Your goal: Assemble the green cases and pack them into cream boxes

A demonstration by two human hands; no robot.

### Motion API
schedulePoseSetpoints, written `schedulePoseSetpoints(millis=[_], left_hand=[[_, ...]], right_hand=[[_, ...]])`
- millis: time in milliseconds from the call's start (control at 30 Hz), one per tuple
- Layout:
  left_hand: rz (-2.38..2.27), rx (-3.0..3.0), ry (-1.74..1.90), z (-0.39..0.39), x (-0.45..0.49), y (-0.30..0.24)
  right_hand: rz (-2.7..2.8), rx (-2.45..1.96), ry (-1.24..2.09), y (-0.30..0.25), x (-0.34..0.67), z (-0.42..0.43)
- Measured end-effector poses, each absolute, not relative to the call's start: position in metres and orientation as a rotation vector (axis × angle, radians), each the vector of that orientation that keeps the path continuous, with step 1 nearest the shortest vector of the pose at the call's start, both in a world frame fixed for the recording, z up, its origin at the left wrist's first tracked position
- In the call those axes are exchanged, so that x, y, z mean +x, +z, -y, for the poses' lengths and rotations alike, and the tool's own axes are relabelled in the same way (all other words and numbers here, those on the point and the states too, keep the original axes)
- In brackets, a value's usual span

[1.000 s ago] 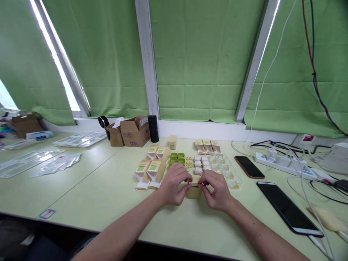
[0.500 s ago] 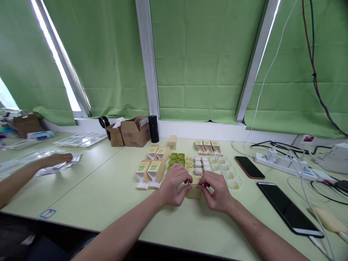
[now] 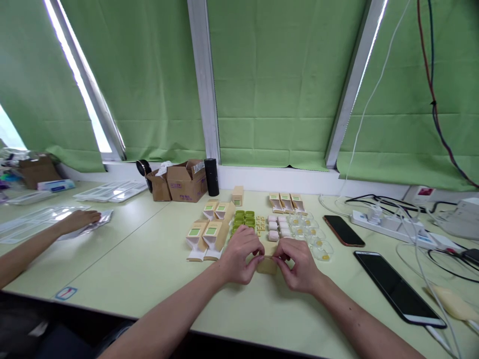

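A small tan cardboard box (image 3: 268, 265) rests on the pale green table (image 3: 149, 264) between my two hands. My left hand (image 3: 241, 254) pinches its left top edge with closed fingers. My right hand (image 3: 297, 262) pinches the right top edge, its fingers closed too. Just beyond lie green cubes (image 3: 244, 217), pink blocks (image 3: 277, 227) and clear cups with yellow pieces (image 3: 312, 237). Open tan cartons with green labels (image 3: 207, 234) stand to the left of my hands.
Two dark phones (image 3: 343, 230) (image 3: 398, 286) and a power strip with cables (image 3: 389, 222) lie at the right. Brown boxes (image 3: 186, 180) and a black cylinder (image 3: 211, 176) stand by the window. At far left another person's hand (image 3: 78, 219) rests on plastic bags.
My fingers have pressed the box's top flap lower. The other person's arm came into view at the left and its hand shifted slightly on the bags.
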State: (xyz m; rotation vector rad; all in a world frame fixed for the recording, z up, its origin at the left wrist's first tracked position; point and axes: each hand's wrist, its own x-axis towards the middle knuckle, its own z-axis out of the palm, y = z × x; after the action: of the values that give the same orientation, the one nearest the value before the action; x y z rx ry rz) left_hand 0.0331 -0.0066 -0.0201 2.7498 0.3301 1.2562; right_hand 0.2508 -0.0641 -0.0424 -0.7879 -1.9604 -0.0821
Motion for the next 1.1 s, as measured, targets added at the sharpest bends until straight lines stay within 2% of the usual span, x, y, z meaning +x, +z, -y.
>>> schedulePoseSetpoints(millis=[667, 900, 1100], left_hand=[[-0.367, 2.707, 1.24, 0.009, 0.034, -0.021], [-0.813, 2.676, 1.253, 0.002, 0.038, -0.03], [-0.969, 2.725, 1.218, 0.001, 0.038, -0.029]], right_hand=[[2.003, -0.794, -0.037, -0.041, 0.253, 0.064], [2.108, -0.933, -0.01, -0.032, 0.265, 0.065], [2.12, -1.032, 0.006, -0.032, 0.273, 0.062]])
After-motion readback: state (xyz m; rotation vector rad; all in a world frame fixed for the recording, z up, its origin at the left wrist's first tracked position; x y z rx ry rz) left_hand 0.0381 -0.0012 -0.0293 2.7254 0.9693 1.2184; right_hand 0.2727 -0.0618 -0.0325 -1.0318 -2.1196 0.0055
